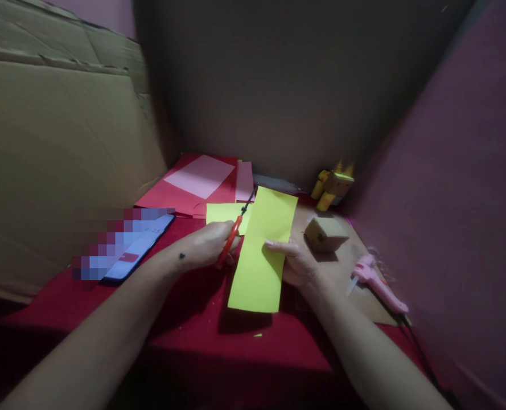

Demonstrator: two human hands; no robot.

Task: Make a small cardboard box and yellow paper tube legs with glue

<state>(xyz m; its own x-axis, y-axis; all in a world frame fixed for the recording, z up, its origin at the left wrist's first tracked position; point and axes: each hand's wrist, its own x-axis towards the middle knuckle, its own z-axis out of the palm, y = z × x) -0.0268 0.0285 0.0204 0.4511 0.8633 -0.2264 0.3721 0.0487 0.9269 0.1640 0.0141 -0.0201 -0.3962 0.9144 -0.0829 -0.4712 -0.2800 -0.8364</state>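
My left hand is closed around the red handles of a pair of scissors. The dark blades point up and away, close to the left edge of a yellow paper strip; whether they touch it I cannot tell. My right hand pinches that strip at its right edge, thumb on top and fingers mostly hidden beneath. The strip is held above the red cloth, tilted slightly. Behind the scissors lies another yellow paper piece, partly covered by my left hand and the strip.
Red and pink papers lie at the back left. A phone rests on the left. To the right are a small cardboard box, a pink glue gun with its cord, and a cardboard figure. Cardboard walls the left side.
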